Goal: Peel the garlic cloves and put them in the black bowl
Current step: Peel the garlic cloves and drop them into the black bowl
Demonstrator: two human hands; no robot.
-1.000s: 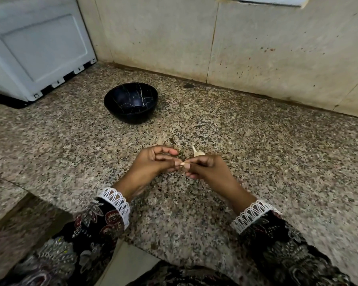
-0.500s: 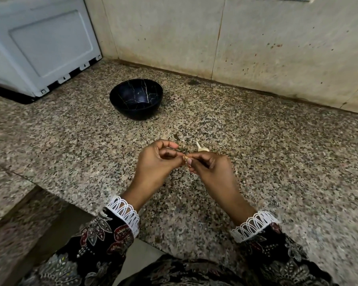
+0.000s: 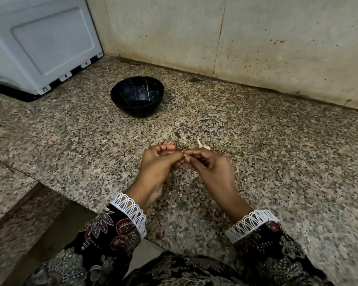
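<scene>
2 hands (image 3: pixel 184 159) pinch something tiny near black bowl (image 3: pixel 137 96).

Left hand (image 3: pixel 160 159) fingers curl tighter.

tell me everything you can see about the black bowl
The black bowl is round and deep, glossy black with thin pale veins running across its inside like marble. It stands upright on the speckled granite counter, near the back wall and beside the white appliance. Its inside looks empty: no garlic shows in it. Nothing touches it but the counter; both hands work well in front of it, apart from it.
</scene>
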